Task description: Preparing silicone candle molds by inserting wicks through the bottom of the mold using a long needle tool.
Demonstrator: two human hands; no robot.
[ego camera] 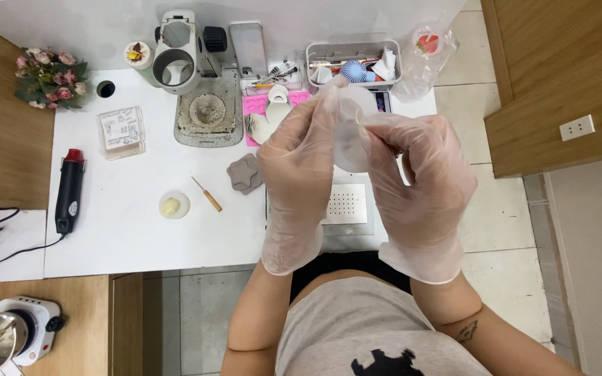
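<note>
**Two gloved hands hold a small clear disc**

The left hand [299,150] and the right hand [419,174] both wear thin clear gloves. They are up in front of the camera, over the white table [127,230]. Both hands pinch one small round clear disc [350,136] between them. The left grip is closed on the disc's left edge. The right grip is closed on its right side, with the fingertips pressed on it. The disc is in the air, well above the table.

Under the hands lies a white plate with rows of tiny holes [346,205]. Just left of the left hand is a grey wavy-edged pad [244,173]. Near it lies a thin pick with a wooden handle [207,194]. Further left is a little clear dish with a yellow lump [173,205].

Behind the hands is a pink mat [256,104] and a microscope [189,59] on a dirty grey base. A clear box full of small tools [353,63] stands at the back. On the left side lies a black and red heat gun [70,191], with a small clear box [121,131] above it. Flowers [49,78] sit in the far left corner. A small white hotplate [33,327] stands on the wooden shelf at the bottom left.
</note>
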